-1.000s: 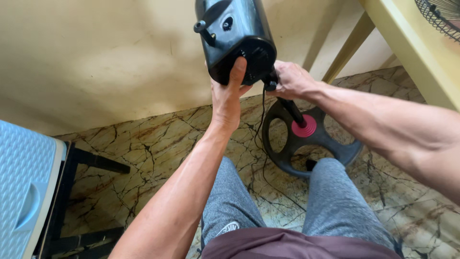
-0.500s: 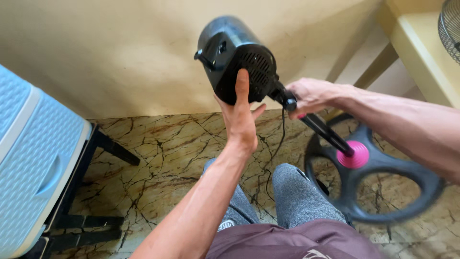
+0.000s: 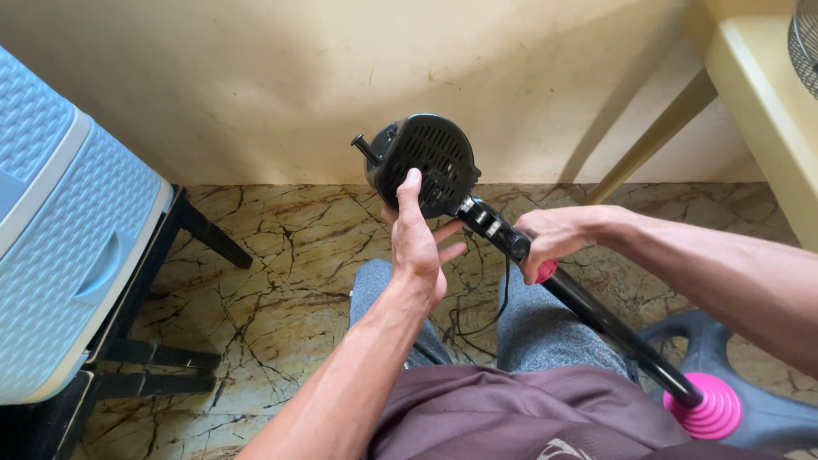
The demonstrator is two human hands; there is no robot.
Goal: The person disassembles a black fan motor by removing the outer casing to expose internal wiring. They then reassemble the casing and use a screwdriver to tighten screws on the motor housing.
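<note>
a blue case (image 3: 60, 247) sits on a dark stand (image 3: 145, 341), well off to the outer side of the left hand (image 3: 419, 243). that hand is open, fingers spread, palm pressed flat to the vented back of the black motor (image 3: 422, 163) just above it. the pole (image 3: 588, 307) slants down from the motor; the right hand (image 3: 554, 243) is closed around it, with a pink collar (image 3: 714, 411) and grey base (image 3: 758, 400) lower down.

Your left hand (image 3: 417, 247) and right hand (image 3: 554, 238) are bare, forearms unsleeved. You wear a maroon shirt (image 3: 503, 422) at six o'clock and grey trousers (image 3: 545, 328).
</note>
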